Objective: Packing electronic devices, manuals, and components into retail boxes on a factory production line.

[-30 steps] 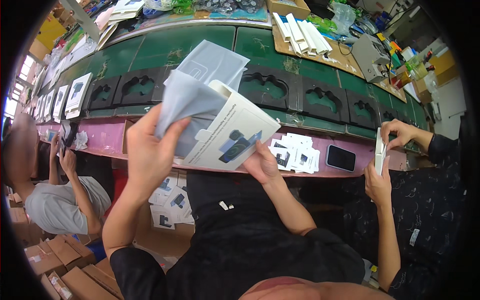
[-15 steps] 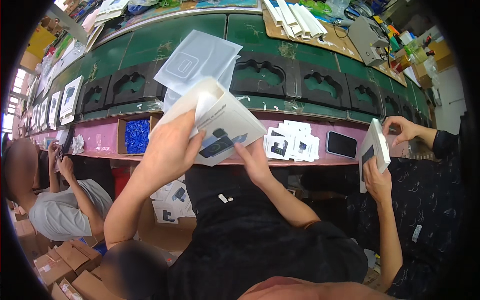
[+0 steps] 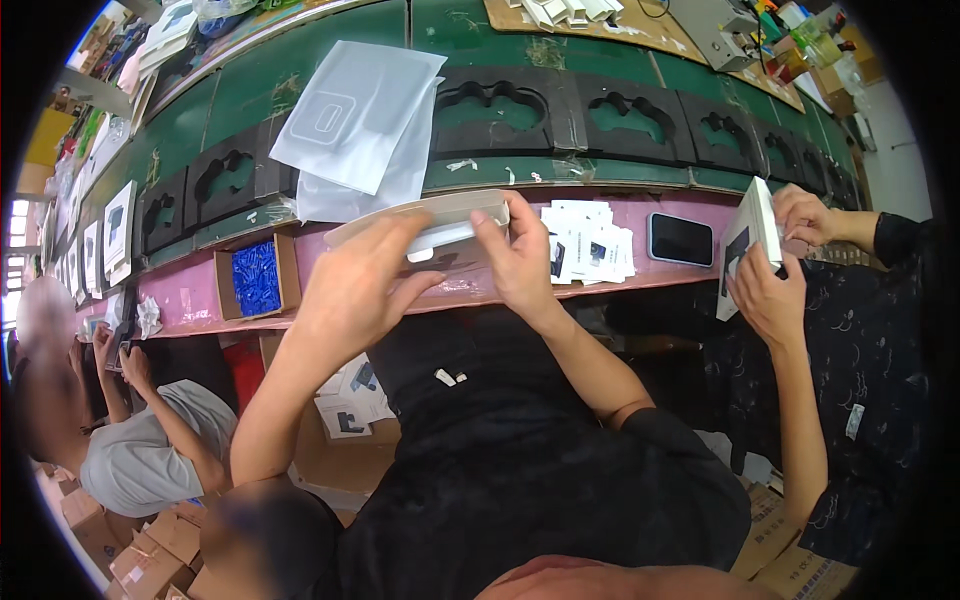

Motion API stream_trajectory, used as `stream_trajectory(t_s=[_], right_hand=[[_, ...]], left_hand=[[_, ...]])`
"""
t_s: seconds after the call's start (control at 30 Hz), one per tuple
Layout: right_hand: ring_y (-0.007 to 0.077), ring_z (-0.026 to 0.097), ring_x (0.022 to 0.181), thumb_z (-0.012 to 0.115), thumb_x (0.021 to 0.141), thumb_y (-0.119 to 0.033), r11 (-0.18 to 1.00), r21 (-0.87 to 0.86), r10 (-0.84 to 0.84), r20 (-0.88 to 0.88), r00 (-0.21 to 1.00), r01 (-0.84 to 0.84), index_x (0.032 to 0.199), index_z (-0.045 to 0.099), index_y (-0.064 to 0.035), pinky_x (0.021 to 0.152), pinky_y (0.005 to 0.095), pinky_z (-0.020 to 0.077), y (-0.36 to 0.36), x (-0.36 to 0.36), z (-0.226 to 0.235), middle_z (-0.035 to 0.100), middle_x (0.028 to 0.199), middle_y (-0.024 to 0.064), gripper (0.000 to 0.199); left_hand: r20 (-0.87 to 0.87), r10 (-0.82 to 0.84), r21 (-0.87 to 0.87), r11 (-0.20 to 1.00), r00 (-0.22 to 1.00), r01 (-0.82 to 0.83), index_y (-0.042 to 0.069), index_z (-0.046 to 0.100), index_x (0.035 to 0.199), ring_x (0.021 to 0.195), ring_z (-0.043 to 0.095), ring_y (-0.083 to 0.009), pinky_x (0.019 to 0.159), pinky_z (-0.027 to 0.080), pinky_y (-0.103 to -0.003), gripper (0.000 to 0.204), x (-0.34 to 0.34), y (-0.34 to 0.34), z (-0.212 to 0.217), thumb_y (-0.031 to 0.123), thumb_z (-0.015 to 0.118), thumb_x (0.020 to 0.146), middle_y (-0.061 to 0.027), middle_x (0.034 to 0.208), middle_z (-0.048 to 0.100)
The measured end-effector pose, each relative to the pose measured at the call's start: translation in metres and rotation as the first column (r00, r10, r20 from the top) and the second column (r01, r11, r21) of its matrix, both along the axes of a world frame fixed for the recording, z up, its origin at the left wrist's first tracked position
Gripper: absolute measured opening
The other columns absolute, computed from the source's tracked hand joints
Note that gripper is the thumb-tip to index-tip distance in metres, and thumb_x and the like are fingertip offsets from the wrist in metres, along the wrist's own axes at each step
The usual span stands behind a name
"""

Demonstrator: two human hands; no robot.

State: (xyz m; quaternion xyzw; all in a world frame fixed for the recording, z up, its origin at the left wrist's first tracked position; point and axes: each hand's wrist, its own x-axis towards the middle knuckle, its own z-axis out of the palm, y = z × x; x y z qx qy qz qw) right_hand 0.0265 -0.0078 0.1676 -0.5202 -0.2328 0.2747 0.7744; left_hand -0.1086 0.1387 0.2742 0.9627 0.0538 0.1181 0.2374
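A thin white cardboard box [image 3: 456, 222] is in front of me above the pink bench edge, its narrow end turned up toward me and a flap standing along it. My left hand [image 3: 362, 275] is on the box's left part, fingers over the end and thumb stretched below. The right end is gripped by my right hand [image 3: 522, 262], thumb on the near side and fingers behind. Most of the printed front is hidden from this angle. Just beyond lie frosted plastic sleeves [image 3: 350, 120]. Right of my right hand are several small printed cards [image 3: 590, 245].
Black foam frames [image 3: 500, 115] with cut-outs line the green bench. A carton of small blue packets [image 3: 256, 278] sits left, a phone [image 3: 681, 240] right. Another person's hands [image 3: 775, 270] hold a white box at right; another person [image 3: 160, 440] works at left.
The box has tipped so its narrow end faces up and its printed front no longer shows. My right hand has moved up to its right end. At right, the other person's far hand has reached the box.
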Motion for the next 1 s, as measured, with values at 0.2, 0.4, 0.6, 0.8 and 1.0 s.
stream_trajectory(t_s=[0.2, 0.4, 0.6, 0.8, 1.0], right_hand=[[0.008, 0.06, 0.098, 0.066, 0.106, -0.008, 1.0, 0.003, -0.022, 0.038, 0.999, 0.022, 0.116, 0.062, -0.0003, 0.089, 0.0252, 0.0485, 0.005, -0.013, -0.003, 0.065, 0.104, 0.0019, 0.014], [0.0091, 0.06, 0.095, 0.072, 0.094, -0.004, 0.998, 0.053, -0.035, 0.137, 0.99, 0.028, 0.112, 0.061, -0.0007, 0.087, 0.0253, 0.048, 0.008, -0.017, -0.002, 0.064, 0.101, 0.0027, 0.021], [0.0088, 0.058, 0.089, 0.068, 0.086, 0.005, 0.98, -0.183, -0.052, 0.115, 0.992, 0.073, 0.096, 0.058, -0.0022, 0.082, 0.0261, 0.0483, 0.013, -0.023, 0.009, 0.065, 0.1, 0.0037, 0.016], [0.0078, 0.058, 0.087, 0.064, 0.085, 0.008, 0.983, -0.171, -0.044, 0.139, 0.989, 0.068, 0.091, 0.057, -0.0013, 0.079, 0.0253, 0.048, 0.014, -0.024, 0.012, 0.065, 0.096, 0.0034, 0.014], [0.0114, 0.062, 0.085, 0.063, 0.084, 0.007, 0.977, -0.176, -0.102, 0.122, 0.987, 0.123, 0.095, 0.061, 0.0, 0.08, 0.0273, 0.0507, 0.018, -0.028, 0.011, 0.066, 0.09, 0.0045, 0.014]], left_hand=[[0.004, 0.133, 0.002, 0.991, 0.991, -0.133, 0.002, 0.071, 0.114, 0.085, 0.074, -0.0346, 0.069, 0.059, -0.04, 0.022, -0.018, 0.014, -0.004, 0.011, 0.076, 0.094, -0.0138, 0.104, 0.076], [0.023, 0.085, 0.256, 0.963, 0.996, -0.088, 0.003, 0.066, 0.1, 0.075, 0.072, -0.0303, 0.061, 0.056, -0.042, 0.015, -0.014, 0.01, -0.01, 0.005, 0.071, 0.086, -0.0118, 0.088, 0.07], [-0.042, 0.032, 0.276, 0.961, 0.999, -0.019, 0.001, 0.067, 0.101, 0.075, 0.072, -0.0293, 0.061, 0.057, -0.04, 0.02, -0.018, 0.013, -0.004, 0.001, 0.073, 0.082, -0.0126, 0.093, 0.071], [0.279, -0.031, 0.287, 0.957, 0.96, -0.053, -0.005, 0.073, 0.111, 0.09, 0.073, -0.0311, 0.077, 0.06, -0.039, 0.035, -0.048, 0.001, -0.004, -0.004, 0.083, 0.077, -0.0157, 0.103, 0.071], [-0.034, 0.061, 0.301, 0.952, 0.998, -0.048, -0.004, 0.063, 0.133, 0.089, 0.07, -0.0329, 0.079, 0.057, -0.042, 0.047, -0.05, -0.002, -0.015, 0.009, 0.075, 0.089, -0.0181, 0.1, 0.068]])
